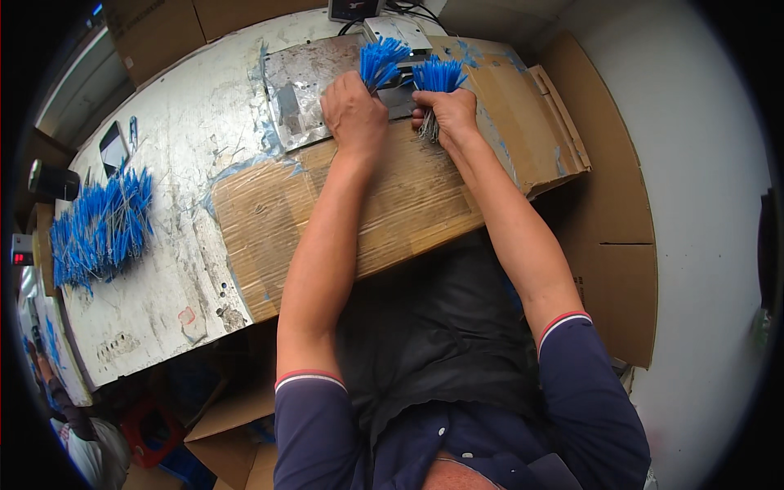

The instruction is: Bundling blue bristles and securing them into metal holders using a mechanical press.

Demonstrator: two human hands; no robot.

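Note:
My left hand (356, 110) is closed round a bundle of thin wires with blue sleeved ends (382, 62), its blue tips fanning out above the fist. To its right, my right hand (454, 112) grips a second blue-ended bundle (438, 75); its bare silvery ends (429, 128) stick out below the fingers. Both bundles stand roughly upright, a small gap apart, over the far part of the table. Behind them is a small metal device (398, 34), partly hidden by the bundles. My fingertips are largely hidden on the left hand.
A big heap of blue-ended wires (102, 224) lies on the white table (184, 278) at the left, near a phone (113, 149) and a dark cylinder (54, 180). Taped cardboard (278, 237) covers the near edge. A cardboard box (523, 122) stands right. Another person (91, 445) is at lower left.

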